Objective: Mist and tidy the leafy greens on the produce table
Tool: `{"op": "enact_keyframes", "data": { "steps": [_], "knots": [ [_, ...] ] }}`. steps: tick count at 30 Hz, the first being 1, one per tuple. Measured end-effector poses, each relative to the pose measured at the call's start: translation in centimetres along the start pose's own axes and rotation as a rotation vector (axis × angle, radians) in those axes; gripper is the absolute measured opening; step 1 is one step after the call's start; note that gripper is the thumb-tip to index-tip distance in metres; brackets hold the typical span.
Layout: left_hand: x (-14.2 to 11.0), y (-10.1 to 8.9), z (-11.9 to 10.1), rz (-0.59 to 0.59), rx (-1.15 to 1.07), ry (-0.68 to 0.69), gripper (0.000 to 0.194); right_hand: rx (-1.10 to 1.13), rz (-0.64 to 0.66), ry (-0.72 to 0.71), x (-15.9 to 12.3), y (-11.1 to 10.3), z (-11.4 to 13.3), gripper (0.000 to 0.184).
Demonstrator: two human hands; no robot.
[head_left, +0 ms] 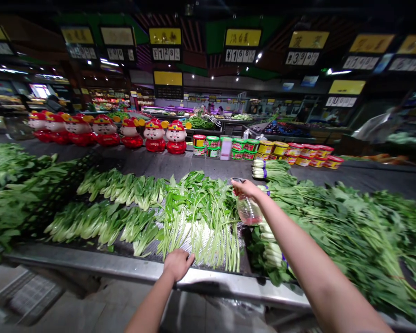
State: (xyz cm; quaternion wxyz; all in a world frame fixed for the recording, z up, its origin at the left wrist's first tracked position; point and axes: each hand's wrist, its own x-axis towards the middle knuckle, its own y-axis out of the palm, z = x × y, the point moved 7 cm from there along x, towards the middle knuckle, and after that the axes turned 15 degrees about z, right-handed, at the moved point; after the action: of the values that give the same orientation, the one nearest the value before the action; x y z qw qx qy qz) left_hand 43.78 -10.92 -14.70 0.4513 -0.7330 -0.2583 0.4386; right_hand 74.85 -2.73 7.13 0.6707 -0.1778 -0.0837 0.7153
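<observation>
My right hand is closed round the top of a clear spray bottle with a pinkish base. The bottle is held over the right side of the loose leafy greens with long pale stems. My left hand rests on the metal front edge of the display stand, just below the stem ends. Its thumb is spread apart, and it holds nothing that I can see. Rows of bok choy lie to the left, and bundled greens with white stems lie beside the bottle on the right.
Red figurine jars and stacked small tubs line the back ledge. Large leafy greens cover the right side, with more greens at far left behind a black mesh divider. Price signs hang overhead.
</observation>
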Motion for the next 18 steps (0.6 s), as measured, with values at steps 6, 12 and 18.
{"op": "enact_keyframes", "data": {
  "steps": [6,12,18],
  "knots": [
    [0.1,0.0,0.0,0.007,0.01,-0.001,0.071,0.071,0.072,0.075,-0.2,1.1,1.1,0.032],
    [0.2,0.1,0.2,0.008,-0.004,0.005,0.073,0.008,0.041,0.013,1.2,2.1,4.1,0.029],
    [0.4,0.2,0.1,0.009,0.001,0.007,0.072,-0.1,0.011,-0.063,3.6,4.2,4.0,0.028]
  ]
}}
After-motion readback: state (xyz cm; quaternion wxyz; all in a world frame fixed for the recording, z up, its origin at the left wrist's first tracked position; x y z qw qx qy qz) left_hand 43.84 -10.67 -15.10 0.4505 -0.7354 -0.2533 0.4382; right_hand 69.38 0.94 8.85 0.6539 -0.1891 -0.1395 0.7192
